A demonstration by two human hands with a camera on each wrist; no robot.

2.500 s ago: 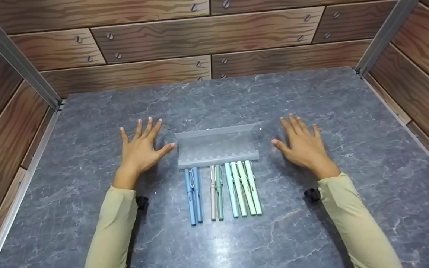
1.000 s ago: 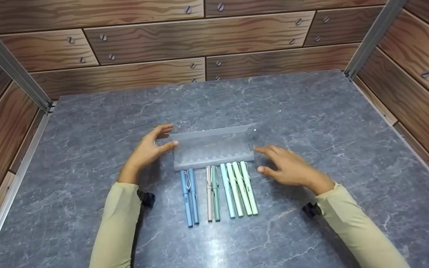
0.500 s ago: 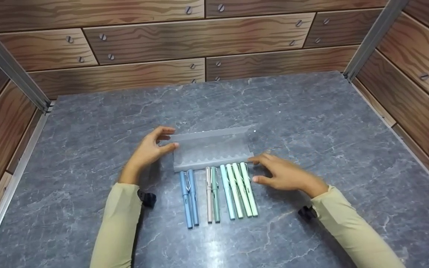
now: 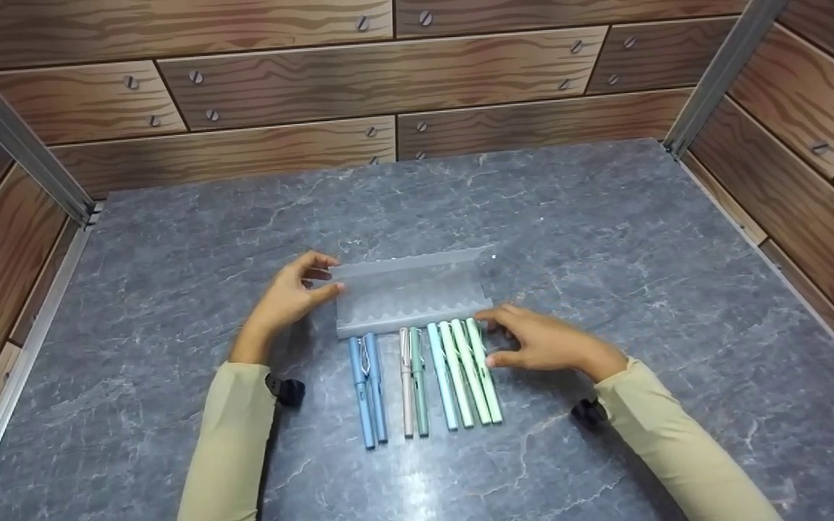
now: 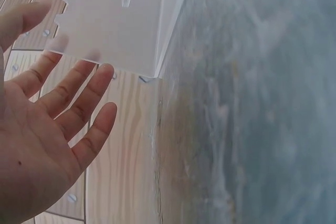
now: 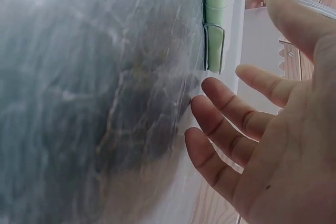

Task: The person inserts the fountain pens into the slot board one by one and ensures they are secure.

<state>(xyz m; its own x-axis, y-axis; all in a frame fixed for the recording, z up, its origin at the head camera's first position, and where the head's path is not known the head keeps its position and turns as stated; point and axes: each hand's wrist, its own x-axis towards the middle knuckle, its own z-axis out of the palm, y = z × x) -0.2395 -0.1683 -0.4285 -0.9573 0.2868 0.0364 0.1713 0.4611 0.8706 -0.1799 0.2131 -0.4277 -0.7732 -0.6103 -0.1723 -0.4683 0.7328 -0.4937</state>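
Observation:
A clear frosted plastic pen tray (image 4: 413, 289) with scalloped edges lies mid-table. My left hand (image 4: 288, 293) is at its left end, fingers loosely bent; in the left wrist view the fingertips (image 5: 107, 72) meet the tray's end wall (image 5: 105, 30) and the thumb stands apart. My right hand (image 4: 551, 341) hovers by the rightmost light green pen (image 4: 484, 373), fingers spread around its cap end without gripping. In the right wrist view, the fingertips (image 6: 210, 85) are just past that pen's clip.
Left of the light green pens lie a light blue pen (image 4: 443, 376), a dark green pen (image 4: 419, 383), a silvery pen (image 4: 407, 383) and two blue pens (image 4: 369, 391). The grey marbled table (image 4: 569, 188) is bounded by wood-patterned walls (image 4: 279, 87).
Both hands came in from beside the tray. The left settled at its left end; the right slid left and nearer, from the tray's right end to the light green pens.

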